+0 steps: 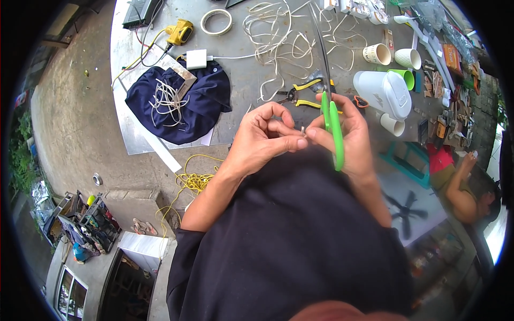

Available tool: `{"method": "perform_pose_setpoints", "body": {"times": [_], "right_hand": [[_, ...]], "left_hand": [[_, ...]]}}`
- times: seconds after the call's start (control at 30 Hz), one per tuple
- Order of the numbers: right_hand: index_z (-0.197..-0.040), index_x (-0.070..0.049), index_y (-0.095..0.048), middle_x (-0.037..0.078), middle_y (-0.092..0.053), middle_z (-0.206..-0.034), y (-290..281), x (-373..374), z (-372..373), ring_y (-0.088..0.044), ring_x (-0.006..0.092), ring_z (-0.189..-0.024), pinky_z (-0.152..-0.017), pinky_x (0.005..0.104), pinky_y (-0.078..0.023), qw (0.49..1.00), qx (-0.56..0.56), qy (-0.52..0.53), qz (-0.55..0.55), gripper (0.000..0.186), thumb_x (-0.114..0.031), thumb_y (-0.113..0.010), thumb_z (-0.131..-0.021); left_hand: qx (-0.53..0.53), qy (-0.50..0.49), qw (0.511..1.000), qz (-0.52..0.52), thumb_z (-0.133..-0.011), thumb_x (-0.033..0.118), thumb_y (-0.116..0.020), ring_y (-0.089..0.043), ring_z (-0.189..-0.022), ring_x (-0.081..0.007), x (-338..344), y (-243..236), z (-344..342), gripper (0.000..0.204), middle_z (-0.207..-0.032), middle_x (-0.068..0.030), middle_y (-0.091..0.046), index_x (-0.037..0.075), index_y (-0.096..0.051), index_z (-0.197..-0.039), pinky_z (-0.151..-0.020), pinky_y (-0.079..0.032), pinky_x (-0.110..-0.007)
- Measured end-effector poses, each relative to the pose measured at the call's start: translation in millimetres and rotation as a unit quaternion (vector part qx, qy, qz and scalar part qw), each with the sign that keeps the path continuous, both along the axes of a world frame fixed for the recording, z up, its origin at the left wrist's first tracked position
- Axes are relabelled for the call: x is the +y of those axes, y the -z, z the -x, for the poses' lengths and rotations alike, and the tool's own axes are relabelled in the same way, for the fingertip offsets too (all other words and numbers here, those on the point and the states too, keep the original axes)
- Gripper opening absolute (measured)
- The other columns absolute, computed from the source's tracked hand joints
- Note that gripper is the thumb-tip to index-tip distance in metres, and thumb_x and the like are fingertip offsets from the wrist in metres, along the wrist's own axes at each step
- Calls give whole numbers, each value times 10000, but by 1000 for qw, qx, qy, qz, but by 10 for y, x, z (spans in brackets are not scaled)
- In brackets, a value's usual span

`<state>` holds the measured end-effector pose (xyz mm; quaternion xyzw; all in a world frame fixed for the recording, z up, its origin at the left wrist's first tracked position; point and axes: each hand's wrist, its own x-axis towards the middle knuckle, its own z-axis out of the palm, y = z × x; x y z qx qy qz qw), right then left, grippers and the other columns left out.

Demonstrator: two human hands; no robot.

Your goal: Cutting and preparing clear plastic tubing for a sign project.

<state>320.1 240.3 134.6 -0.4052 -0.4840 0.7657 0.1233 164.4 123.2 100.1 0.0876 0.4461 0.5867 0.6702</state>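
We saw the left hand (261,136) pinching a pale bit (302,129), the right hand (353,138) gripping green-handled scissors (335,131); a loose hold could drop them.

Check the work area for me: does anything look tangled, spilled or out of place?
Yes, two untidy tangles: white cable sprawls in loose loops across the table, and yellow cord lies heaped on the floor. No spill shows. The green-handled scissors in the right hand show no obvious damage.
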Motion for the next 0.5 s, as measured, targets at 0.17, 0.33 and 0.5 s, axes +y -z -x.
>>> {"method": "perform_pose_setpoints", "body": {"times": [0.17,0.33,0.5], "right_hand": [[-1293,22,-454,75,-678,-840,-16,40,37,-640,108,-755,-705,233,-509,1000,4,-18,-18,569,38,-728,-795],[-1301,4,-465,71,-665,-800,-96,70,-22,-616,113,-699,-628,235,-494,998,-13,-22,-56,572,63,-708,-786],[-1298,5,-472,79,-658,-791,-62,5,-25,-603,122,-681,-623,240,-486,997,-28,-31,-64,555,66,-690,-792]], "left_hand": [[-81,-82,993,40,-779,13,-770,-684,-733,-160,-119,129,50,244,-835,-140,-720,14,-610,-963,-654,-533,-268],[157,-191,968,48,-834,53,-725,-646,-725,-127,-271,238,421,180,-878,-122,-719,-5,-646,-985,-689,-517,-253],[458,-219,850,142,-855,30,-693,-663,-727,-99,-694,384,869,139,-836,-68,-723,-20,-700,-984,-675,-521,-227]]}}
